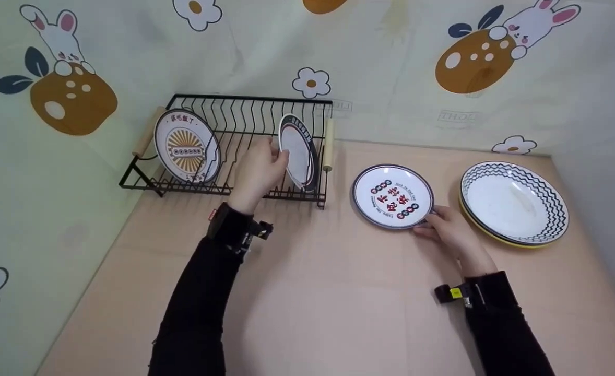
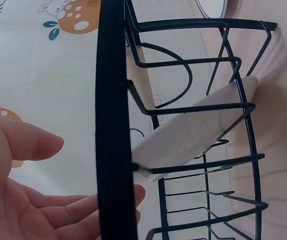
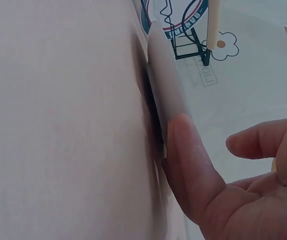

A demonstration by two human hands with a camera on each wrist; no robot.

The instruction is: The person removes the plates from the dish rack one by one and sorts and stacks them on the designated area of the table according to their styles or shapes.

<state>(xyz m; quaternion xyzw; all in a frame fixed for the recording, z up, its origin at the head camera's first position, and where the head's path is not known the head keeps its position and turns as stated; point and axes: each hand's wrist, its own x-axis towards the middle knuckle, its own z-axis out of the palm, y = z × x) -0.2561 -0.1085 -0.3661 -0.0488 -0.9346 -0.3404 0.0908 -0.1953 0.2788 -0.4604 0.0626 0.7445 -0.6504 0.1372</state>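
The wall sheet [image 1: 391, 68] carries a reversed "LIGHT" label. The black wire rack [image 2: 116, 120] holds a dark-rimmed plate [image 1: 297, 154], tilted, at its right end. Right of the rack: a red-lettered plate [image 1: 393, 196]. The right hand [image 1: 451, 230], relaxed, thumb clear, touches its rim. The left hand [image 1: 259, 167] is released, beside the dark-rimmed plate.

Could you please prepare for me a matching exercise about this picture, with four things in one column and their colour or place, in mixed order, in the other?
Things:
A. dish rack
B. sunburst plate
C. red-lettered plate
D. wavy-patterned dish

Colour or place:
1. touched at its edge by the right hand
2. at the far right of the table
3. black wire
4. inside the rack, at its left end

Pairs: A-3, B-4, C-1, D-2
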